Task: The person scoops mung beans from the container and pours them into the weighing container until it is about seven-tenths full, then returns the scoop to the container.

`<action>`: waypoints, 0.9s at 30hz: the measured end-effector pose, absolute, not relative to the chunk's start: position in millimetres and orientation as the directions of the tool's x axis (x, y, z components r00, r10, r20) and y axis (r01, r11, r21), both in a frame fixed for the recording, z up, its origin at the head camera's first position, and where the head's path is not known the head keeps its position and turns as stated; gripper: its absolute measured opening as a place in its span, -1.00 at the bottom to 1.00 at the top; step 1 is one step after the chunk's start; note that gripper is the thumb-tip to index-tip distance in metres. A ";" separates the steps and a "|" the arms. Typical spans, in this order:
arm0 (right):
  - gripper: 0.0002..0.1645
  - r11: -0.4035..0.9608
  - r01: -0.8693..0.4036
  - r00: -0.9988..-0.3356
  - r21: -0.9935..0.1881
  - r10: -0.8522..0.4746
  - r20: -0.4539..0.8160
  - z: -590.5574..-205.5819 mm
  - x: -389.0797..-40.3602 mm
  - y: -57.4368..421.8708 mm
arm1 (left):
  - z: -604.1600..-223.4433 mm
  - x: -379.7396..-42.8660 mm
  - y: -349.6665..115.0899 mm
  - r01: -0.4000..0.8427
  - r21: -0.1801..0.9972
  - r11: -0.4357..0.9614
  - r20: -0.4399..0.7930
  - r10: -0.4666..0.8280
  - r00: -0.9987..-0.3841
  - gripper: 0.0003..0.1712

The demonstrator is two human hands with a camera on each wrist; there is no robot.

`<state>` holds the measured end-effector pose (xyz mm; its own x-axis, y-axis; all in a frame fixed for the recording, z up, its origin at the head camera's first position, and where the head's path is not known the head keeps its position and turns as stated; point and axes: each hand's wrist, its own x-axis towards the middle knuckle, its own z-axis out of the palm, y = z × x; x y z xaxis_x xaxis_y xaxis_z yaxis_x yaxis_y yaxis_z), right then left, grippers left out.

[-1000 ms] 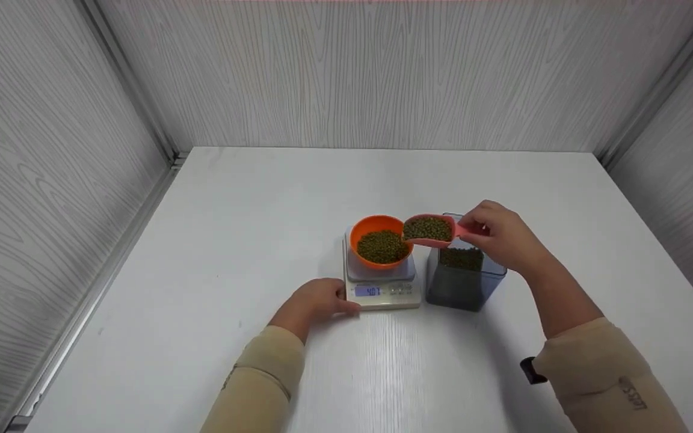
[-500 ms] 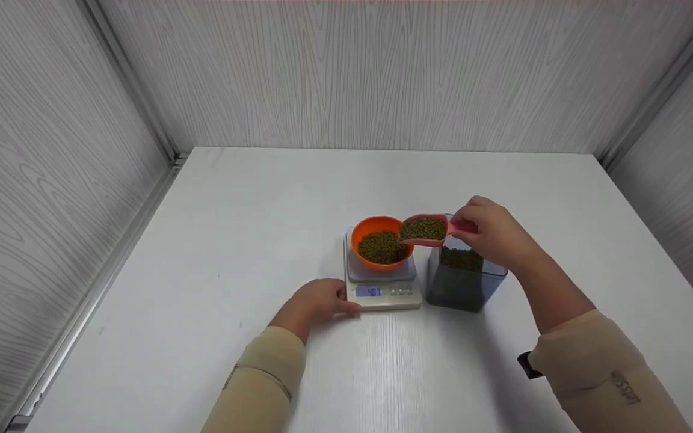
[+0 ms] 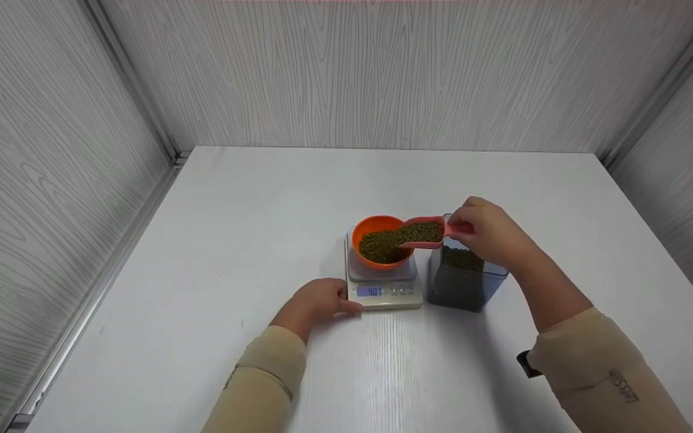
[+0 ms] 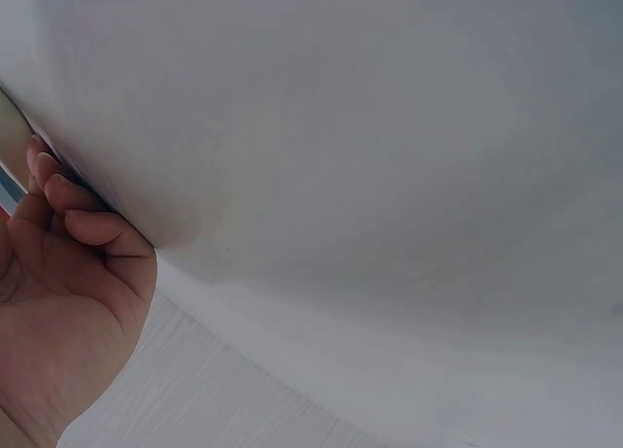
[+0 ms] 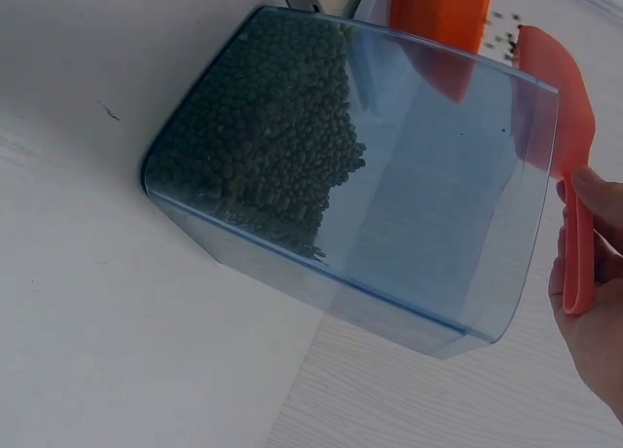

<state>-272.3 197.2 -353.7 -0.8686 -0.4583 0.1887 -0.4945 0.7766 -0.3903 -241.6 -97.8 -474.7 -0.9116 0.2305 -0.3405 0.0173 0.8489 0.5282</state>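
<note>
My right hand (image 3: pixel 491 231) pinches the handle of a pink scoop (image 3: pixel 423 245) heaped with small green beans, apparently mung beans. The scoop's tip overlaps the right rim of an orange bowl (image 3: pixel 363 228), which holds more beans. In the right wrist view, several beans drop from the scoop (image 5: pixel 560 97) beside the bowl (image 5: pixel 438 15). Under the bowl is a white kitchen scale (image 3: pixel 387 300) with a lit display. My left hand (image 3: pixel 321 299) grips the scale's front left corner, thumb along the front; in the left wrist view its fingers (image 4: pixel 92 224) curl against the edge.
A clear, tall rectangular container (image 3: pixel 464 294), partly filled with the same beans (image 5: pixel 263 127), stands right of the scale, under my right hand. All of it rests on a white table (image 3: pixel 262 204) with panelled walls (image 3: pixel 346 72) at the back and sides.
My right hand has moved left and the scoop has tipped toward the bowl, its beans now running over its front lip. The left hand and scale stay in place.
</note>
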 end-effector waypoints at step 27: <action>-0.90 0.792 -0.536 -0.843 -0.290 -0.489 0.223 -346.9 -274.6 165.8 | -474.8 -241.2 -96.8 0.024 0.528 0.849 -0.336 0.235 -0.912 -0.57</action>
